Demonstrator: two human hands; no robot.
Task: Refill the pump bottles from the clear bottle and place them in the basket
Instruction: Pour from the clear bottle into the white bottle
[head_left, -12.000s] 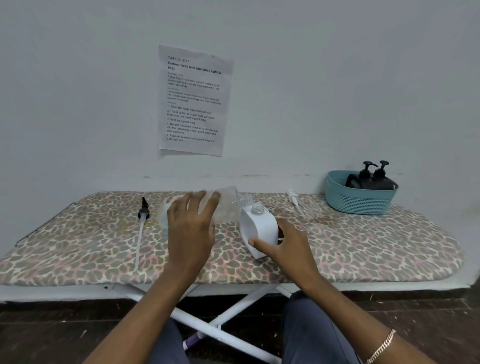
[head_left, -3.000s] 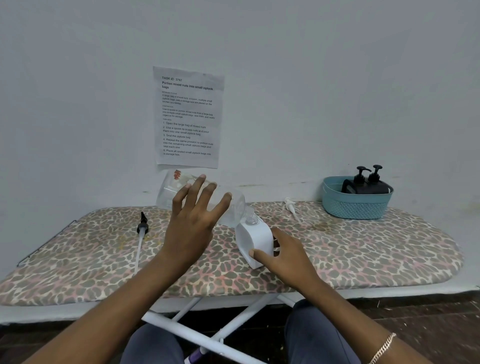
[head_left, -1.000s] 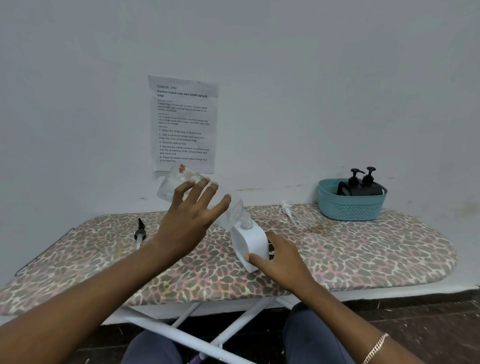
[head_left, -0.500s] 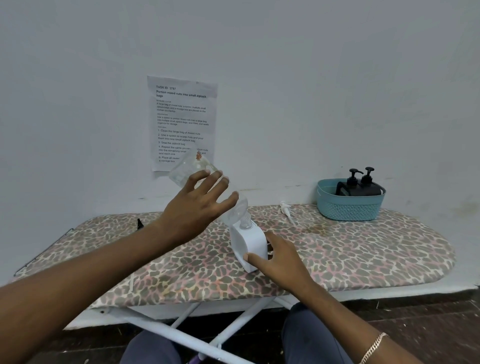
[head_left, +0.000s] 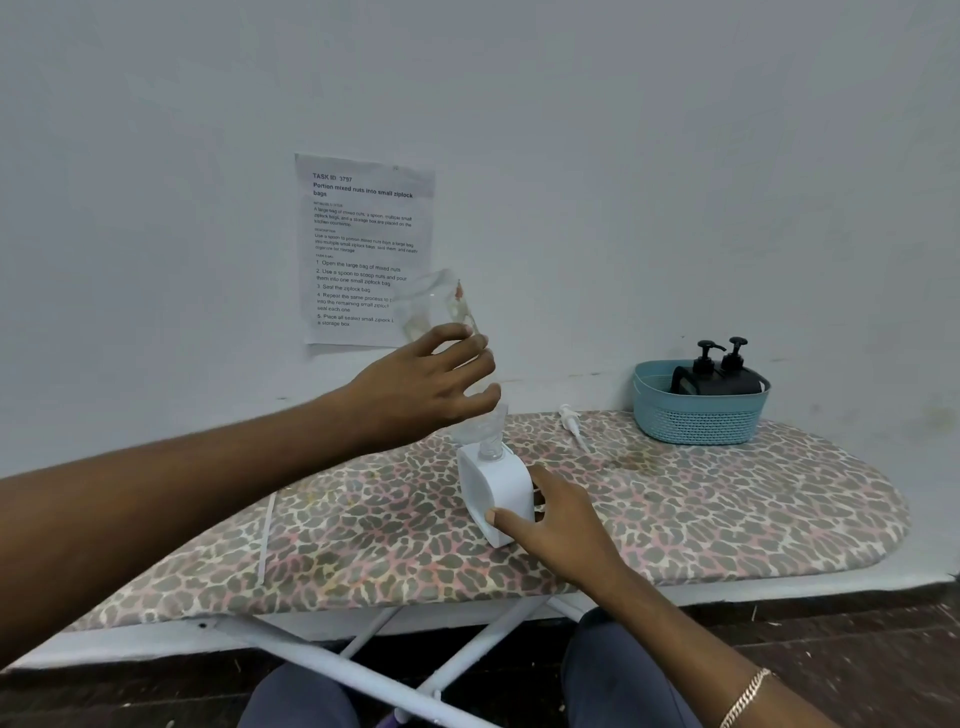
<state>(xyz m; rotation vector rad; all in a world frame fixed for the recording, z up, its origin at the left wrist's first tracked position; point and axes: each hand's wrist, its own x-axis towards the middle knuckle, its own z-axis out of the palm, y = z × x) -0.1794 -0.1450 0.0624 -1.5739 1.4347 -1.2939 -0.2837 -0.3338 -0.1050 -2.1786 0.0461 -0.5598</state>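
A white pump bottle (head_left: 496, 488) with no pump stands open-necked on the leopard-print ironing board (head_left: 727, 509). My right hand (head_left: 558, 525) holds its side, thumb on the front and fingers round the back. My left hand (head_left: 431, 387) grips the clear bottle (head_left: 441, 306), upended almost vertically with its mouth down on the white bottle's neck. A loose white pump (head_left: 571, 423) lies on the board behind. The teal basket (head_left: 698, 421) at the back right holds two black pump bottles (head_left: 717, 371).
A printed paper sheet (head_left: 363, 228) is stuck on the wall behind the clear bottle. A thin white pump tube (head_left: 266, 535) lies on the board's left part, half hidden by my left forearm. White board legs (head_left: 332, 670) cross above my knees.
My left hand has tipped the clear bottle from a shallow slant to nearly vertical over the white bottle's neck. My right hand has stayed on the white bottle.
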